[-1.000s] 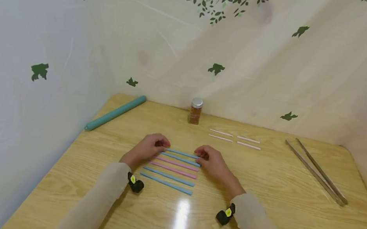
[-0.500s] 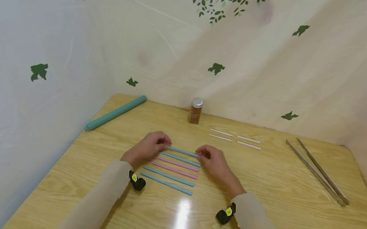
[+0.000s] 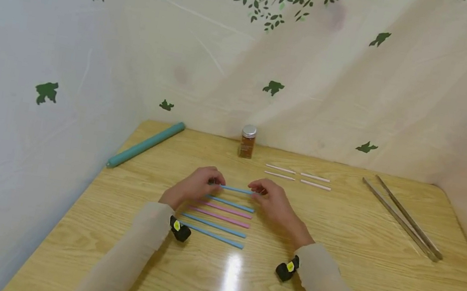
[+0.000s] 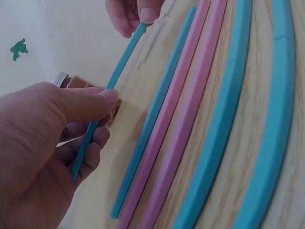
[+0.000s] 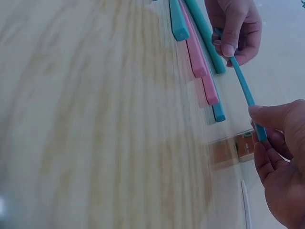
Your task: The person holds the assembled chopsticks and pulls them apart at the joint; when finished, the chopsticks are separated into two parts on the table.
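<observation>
In the head view, a blue chopstick (image 3: 237,190) is stretched between the two hands, level and a little off the table. My left hand (image 3: 191,184) pinches its left end between thumb and fingers. The right end is pinched by my right hand (image 3: 275,204); the left wrist view also shows that thumb (image 4: 150,12) on it. Nearer to me lies a row of chopsticks: one blue chopstick (image 3: 233,204), then two pink ones, the first pink chopstick (image 3: 228,209) farther off, then two more blue, the nearest blue chopstick (image 3: 215,236). My left hand hides some left ends.
A jar with a silver lid (image 3: 247,141) stands at the back. Several thin white sticks (image 3: 314,184) lie right of it. Metal tongs (image 3: 405,219) rest at the right, and a green rolling-pin-like rod (image 3: 146,145) at the left. A printed cloth (image 3: 316,77) hangs behind the table.
Both hands have lifted the farthest blue chopstick and moved it slightly away from the row. My left hand has shifted right along it. The other chopsticks have stayed in place.
</observation>
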`<state>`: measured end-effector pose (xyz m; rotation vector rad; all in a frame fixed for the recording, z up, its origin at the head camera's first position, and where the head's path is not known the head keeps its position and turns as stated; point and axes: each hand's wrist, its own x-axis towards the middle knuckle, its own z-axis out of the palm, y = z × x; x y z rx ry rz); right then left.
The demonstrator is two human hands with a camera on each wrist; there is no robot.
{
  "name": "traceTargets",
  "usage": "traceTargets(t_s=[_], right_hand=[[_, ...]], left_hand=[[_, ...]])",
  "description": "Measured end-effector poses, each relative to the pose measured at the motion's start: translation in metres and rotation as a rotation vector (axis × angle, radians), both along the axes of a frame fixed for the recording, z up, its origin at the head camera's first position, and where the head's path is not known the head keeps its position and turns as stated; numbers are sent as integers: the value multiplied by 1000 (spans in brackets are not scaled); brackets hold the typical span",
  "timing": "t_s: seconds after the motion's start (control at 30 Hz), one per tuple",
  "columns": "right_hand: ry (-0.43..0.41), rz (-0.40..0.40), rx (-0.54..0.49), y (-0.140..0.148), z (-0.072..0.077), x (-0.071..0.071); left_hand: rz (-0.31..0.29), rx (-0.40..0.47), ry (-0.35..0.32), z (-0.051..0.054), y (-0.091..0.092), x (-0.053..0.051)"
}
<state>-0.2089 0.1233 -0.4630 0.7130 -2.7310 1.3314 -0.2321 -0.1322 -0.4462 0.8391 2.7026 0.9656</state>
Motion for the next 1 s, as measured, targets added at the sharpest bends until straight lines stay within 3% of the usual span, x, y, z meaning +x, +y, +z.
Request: traceTargets(t_s=[0.2,0.63,1.0], right_hand=[[13,46,14,-9,2,-3],[35,26,40,-18,7,-3],[64,18,55,-18,11,-2]], left_hand=[[-20,35,24,2,5,-1],[-18,37,22,5,9,-1],[5,139,94,-1,6,-4]])
